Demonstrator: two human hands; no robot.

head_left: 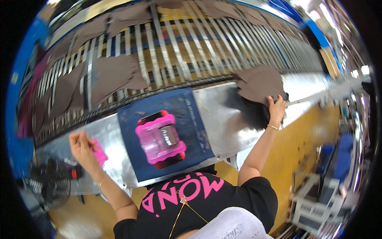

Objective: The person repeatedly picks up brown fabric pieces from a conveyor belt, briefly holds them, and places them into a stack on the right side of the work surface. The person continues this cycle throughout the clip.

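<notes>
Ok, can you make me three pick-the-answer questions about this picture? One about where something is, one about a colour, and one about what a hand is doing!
1. Where is the pink device?
A. on the blue mat
B. on the floor
C. on the slatted conveyor

2. What colour are the fabric pieces on the conveyor?
A. white
B. brown
C. green

3. What is the right hand doing?
A. hanging empty
B. gripping a stack of brown pieces
C. resting on the fan

Answers: 1 A, the device sits in the middle of the mat. 2 B, every piece looks brown. 3 B, its fingers close on the stack's edge.
</notes>
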